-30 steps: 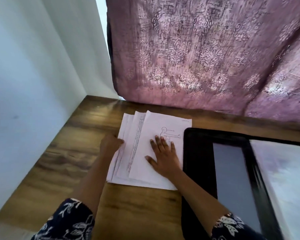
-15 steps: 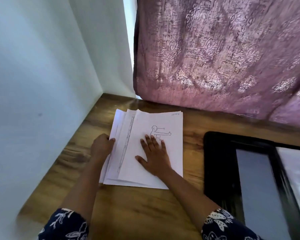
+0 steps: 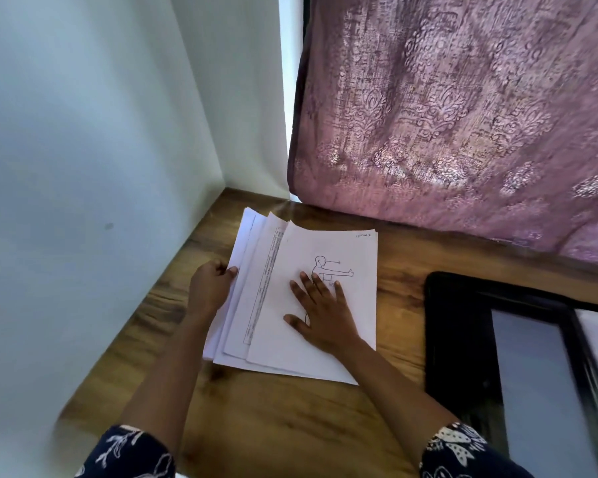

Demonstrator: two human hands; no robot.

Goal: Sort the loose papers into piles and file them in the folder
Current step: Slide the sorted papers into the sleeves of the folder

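Head view showed the left hand (image 3: 210, 290) pinching the edge of the papers (image 3: 273, 334), the right hand (image 3: 322, 317) flat on them; pressing lightly seemed best to slide the top one off.

The right hand (image 3: 320, 313) lies flat on fanned papers (image 3: 346, 250) while the left hand (image 3: 210, 288) grips their left edge.

Matt white papers (image 3: 328, 243) lie on a grained wood surface (image 3: 290, 426); woven patterned cloth curtain (image 3: 463, 115) upper right; glossy black folder (image 3: 463, 339) lower right.
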